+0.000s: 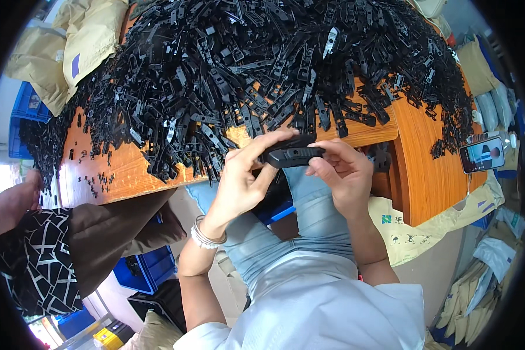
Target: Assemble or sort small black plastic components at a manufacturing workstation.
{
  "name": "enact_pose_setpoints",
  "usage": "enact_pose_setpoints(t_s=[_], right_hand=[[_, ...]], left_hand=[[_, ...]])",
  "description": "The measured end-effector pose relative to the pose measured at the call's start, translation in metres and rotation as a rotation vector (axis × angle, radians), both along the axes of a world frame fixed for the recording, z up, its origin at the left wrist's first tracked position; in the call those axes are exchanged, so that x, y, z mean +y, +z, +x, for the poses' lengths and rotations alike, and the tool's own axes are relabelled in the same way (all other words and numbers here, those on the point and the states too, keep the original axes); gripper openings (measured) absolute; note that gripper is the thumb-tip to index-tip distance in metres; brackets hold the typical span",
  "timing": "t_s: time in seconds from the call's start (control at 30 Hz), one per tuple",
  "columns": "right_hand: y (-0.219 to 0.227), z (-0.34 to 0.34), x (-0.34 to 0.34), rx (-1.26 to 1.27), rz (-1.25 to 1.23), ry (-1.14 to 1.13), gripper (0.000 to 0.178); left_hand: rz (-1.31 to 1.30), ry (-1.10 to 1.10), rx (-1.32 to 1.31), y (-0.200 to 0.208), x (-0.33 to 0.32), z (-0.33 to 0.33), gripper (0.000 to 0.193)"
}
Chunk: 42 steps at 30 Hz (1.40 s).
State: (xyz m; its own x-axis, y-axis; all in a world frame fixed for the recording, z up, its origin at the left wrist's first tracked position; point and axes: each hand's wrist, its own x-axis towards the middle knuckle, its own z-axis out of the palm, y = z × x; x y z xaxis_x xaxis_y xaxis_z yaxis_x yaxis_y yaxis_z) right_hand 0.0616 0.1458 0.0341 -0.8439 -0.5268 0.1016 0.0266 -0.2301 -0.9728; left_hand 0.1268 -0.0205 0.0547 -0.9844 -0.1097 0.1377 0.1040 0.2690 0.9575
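Between my two hands, just past my lap, is a long black plastic part (pixel 295 157) with a tapered left end and small slots along its side. My left hand (pixel 243 178) grips its left end, fingers over the top and thumb below; more black plastic shows behind it, and I cannot tell whether that is a second piece. The right end is pinched between thumb and fingertips of my right hand (pixel 348 175). Right beyond both hands spreads a large heap of similar black plastic parts (pixel 216 70).
The heap covers most of a wooden table (pixel 431 169). A phone (pixel 482 155) stands at the right edge. Another person's hand (pixel 14 201) is at the left edge. Paper sacks (pixel 93 44) lie back left; a blue crate (pixel 146 271) sits below left. An open compartment (pixel 385 181) is beside my right hand.
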Motion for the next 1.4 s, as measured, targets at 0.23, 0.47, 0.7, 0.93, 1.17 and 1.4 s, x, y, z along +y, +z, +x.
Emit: enact_pose_setpoints(t_s=[0.23,0.47,0.7,0.93,1.17,1.4], right_hand=[[0.006,0.0,0.0,0.324,0.257,-0.039,0.019],[0.01,-0.01,-0.003,0.726,0.331,-0.093,0.037],[0.001,-0.003,-0.002,0.629,0.364,0.104,0.032],[0.007,0.001,-0.005,0.413,0.254,0.185,0.03],[-0.028,0.008,0.006,0.401,0.453,0.57,0.026],[-0.079,0.036,0.002,0.485,0.498,0.277,0.018]], left_hand=[[-0.054,0.052,-0.08,-0.002,0.002,0.008,0.052],[-0.273,0.016,-0.12,0.004,0.003,0.016,0.04],[-0.271,0.079,0.034,-0.004,0.011,0.029,0.033],[-0.009,0.01,-0.083,-0.017,0.004,0.041,0.039],[-0.431,0.11,-0.018,0.0,-0.037,0.045,0.02],[-0.743,0.72,0.153,-0.015,-0.131,0.019,0.01]])
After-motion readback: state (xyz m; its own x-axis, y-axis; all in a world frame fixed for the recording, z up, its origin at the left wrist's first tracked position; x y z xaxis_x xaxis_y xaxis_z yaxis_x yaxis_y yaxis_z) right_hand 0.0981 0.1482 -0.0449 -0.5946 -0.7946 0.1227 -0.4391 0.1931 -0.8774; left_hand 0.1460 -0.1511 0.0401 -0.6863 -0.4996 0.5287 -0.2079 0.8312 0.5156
